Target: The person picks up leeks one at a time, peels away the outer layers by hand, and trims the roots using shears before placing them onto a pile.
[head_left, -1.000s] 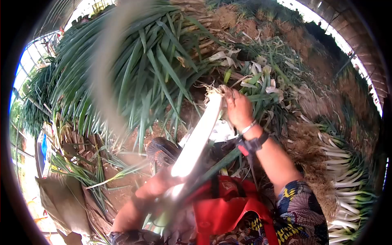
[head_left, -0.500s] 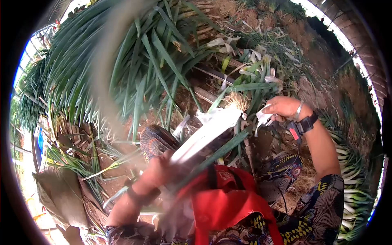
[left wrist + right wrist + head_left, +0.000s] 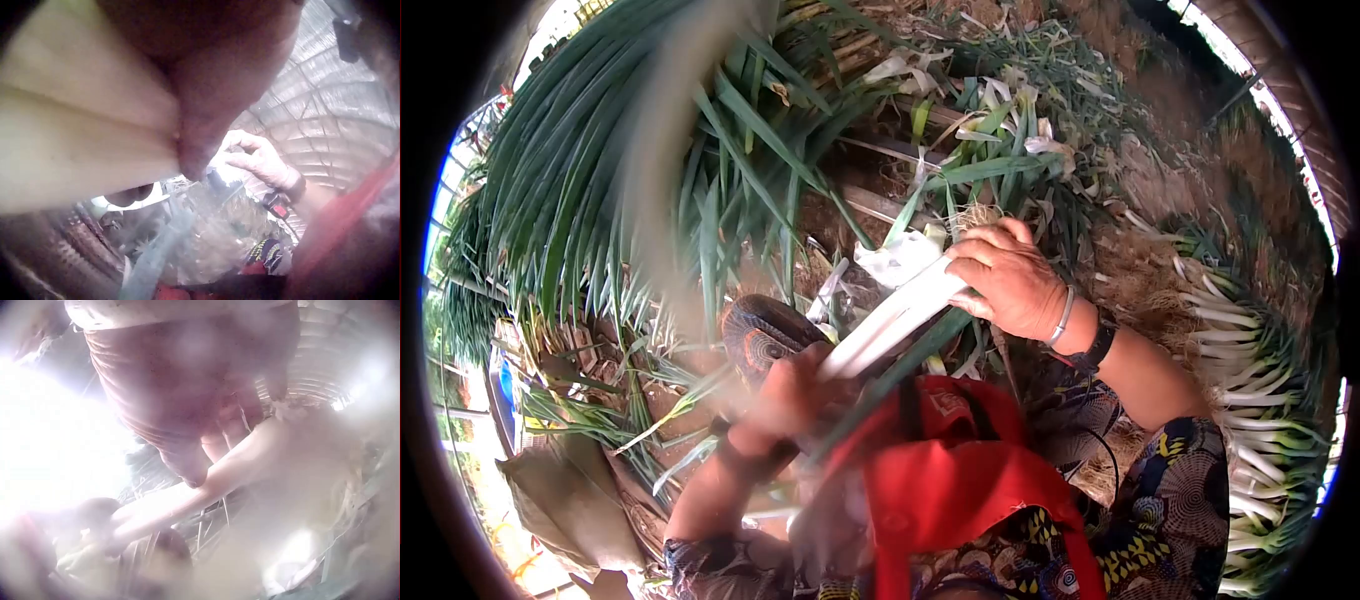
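A long green onion with a thick white stalk slants across the front of the person, its pale roots at the upper end. The left hand, blurred in the head view, grips the stalk lower down, near the red apron. In the left wrist view the white stalk fills the left side against that hand. Close below the roots, the right hand pinches the stalk, thumb on the near side and fingers over the top. The right wrist view is hazy, with the thumb touching the white stalk.
A big heap of green onions lies at the upper left. Peeled white stalks lie in a row at the right. Leaf scraps cover the ground ahead. A brown sack stands at the lower left.
The right hand pulled away to the right with a strip of white skin, then came back to the stalk below the roots. The strip no longer shows in it. The left hand kept its grip.
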`<move>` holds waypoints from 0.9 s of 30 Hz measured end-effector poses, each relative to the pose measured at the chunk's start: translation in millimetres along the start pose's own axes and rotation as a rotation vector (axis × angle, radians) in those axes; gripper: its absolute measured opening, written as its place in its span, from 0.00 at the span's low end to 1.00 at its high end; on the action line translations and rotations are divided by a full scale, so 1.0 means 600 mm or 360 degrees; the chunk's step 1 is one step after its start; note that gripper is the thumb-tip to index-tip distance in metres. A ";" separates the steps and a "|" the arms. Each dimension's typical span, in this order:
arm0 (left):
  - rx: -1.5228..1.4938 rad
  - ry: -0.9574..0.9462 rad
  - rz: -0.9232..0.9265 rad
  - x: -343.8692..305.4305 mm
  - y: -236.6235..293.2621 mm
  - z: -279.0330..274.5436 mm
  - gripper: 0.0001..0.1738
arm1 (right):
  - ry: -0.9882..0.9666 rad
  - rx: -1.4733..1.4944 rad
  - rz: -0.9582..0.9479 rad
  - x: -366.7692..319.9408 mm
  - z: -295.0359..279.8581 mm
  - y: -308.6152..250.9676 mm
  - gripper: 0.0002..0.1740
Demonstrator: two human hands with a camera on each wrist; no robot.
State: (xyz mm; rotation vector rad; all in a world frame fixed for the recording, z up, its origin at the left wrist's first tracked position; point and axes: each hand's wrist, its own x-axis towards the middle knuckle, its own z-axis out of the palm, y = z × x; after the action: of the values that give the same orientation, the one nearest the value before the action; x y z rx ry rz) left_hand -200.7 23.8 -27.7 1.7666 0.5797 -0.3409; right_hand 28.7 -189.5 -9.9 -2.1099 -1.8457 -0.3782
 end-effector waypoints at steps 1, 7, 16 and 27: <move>0.0031 -0.0016 0.0007 0.003 -0.006 0.001 0.25 | -0.0052 -0.0039 0.0017 -0.006 0.002 -0.003 0.16; 0.0095 -0.0070 -0.0079 0.026 -0.057 0.008 0.23 | -0.0261 -0.0183 0.0013 -0.041 0.003 -0.010 0.17; -0.0209 -0.0299 -0.0094 0.035 -0.125 0.039 0.26 | -0.0952 0.0451 0.0233 -0.070 0.020 0.011 0.12; 0.0404 -0.0111 -0.0016 0.014 -0.112 0.062 0.30 | -0.0661 -0.0646 0.0680 -0.133 0.079 0.141 0.06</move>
State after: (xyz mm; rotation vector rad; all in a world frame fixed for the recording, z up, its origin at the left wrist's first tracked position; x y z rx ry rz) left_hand -228.2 2.4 -96.8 1.9866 0.5130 -0.4990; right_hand 101.4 -253.5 -89.8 -2.9703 -1.5307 -0.2328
